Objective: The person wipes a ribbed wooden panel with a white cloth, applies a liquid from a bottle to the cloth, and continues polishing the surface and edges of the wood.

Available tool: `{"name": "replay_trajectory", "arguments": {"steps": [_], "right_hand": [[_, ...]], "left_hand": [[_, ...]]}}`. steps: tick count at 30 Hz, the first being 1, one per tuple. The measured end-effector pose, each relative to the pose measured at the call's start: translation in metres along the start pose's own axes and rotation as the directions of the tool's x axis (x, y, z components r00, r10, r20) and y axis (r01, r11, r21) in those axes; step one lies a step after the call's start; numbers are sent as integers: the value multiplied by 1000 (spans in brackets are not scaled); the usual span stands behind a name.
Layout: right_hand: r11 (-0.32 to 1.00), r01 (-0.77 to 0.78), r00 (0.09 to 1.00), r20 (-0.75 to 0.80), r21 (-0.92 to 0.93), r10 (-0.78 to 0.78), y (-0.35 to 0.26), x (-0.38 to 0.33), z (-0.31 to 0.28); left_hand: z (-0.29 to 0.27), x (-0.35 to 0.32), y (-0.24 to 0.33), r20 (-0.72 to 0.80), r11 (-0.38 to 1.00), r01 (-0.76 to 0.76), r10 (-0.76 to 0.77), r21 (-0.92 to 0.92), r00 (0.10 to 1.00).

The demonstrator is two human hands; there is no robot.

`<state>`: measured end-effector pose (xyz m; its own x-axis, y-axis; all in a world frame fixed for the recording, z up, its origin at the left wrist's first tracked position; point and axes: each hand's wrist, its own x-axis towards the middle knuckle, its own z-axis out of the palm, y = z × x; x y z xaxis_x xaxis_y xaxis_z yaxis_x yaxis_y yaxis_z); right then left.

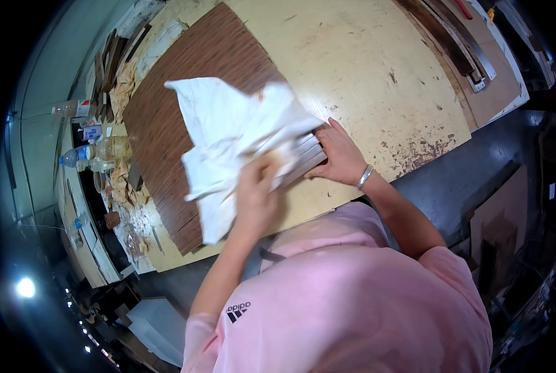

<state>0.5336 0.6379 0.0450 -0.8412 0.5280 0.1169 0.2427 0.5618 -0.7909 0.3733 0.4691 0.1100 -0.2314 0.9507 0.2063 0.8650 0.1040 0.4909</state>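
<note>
A large white cloth [228, 124] with brownish stains is spread and bunched over dark brown wood-grained strips [194, 65] laid side by side on the table. My left hand [257, 196], slightly blurred, is closed on the cloth's near part. Under the cloth's right edge, the pale ends of a small stack of strips [306, 155] show. My right hand [341, 154], with a metal bracelet at the wrist, grips that stack's right end, thumb on the near side and fingers on the far side. The cloth hides most of the stack.
The light-coloured worktable [352, 56] has dark stains near its right edge. At the left stand plastic bottles [113, 148] beside crumpled brownish paper [125, 186] and dark wood offcuts [110, 62]. Long dark strips [446, 37] lie at the far right. A brown board [502, 211] leans beyond the table.
</note>
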Motion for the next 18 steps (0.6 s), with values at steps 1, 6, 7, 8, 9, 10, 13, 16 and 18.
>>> {"name": "replay_trajectory", "arguments": {"steps": [1, 6, 7, 8, 9, 10, 13, 16, 18], "right_hand": [[998, 14, 999, 44, -67, -11, 1, -1, 0], [995, -59, 991, 118, -76, 67, 8, 0, -2], [997, -50, 995, 84, -54, 55, 6, 2, -4], [999, -42, 998, 48, -31, 44, 2, 3, -5], [1000, -29, 999, 21, -1, 29, -2, 3, -5], [999, -46, 999, 29, 0, 46, -3, 2, -5], [998, -54, 997, 57, -8, 55, -3, 4, -4], [997, -53, 993, 103, -48, 58, 4, 1, -2], [994, -78, 985, 147, -77, 89, 9, 2, -4]], "left_hand": [[9, 24, 14, 32, 997, -72, 72, 1, 997], [-19, 27, -20, 23, 989, 121, -124, 84, 992], [-34, 10, -43, -61, 965, 252, -248, 70, 967], [-47, -16, -77, -146, 899, 413, -393, 149, 908], [-57, -35, -97, -246, 791, 572, -523, 215, 816], [-52, -28, -85, -279, 822, 511, -444, 252, 852], [-4, 16, -27, -112, 815, 537, -526, 219, 843], [11, 47, 13, 160, 978, 148, -171, 149, 972], [-9, 56, -21, 110, 969, 155, -178, 192, 978]]}}
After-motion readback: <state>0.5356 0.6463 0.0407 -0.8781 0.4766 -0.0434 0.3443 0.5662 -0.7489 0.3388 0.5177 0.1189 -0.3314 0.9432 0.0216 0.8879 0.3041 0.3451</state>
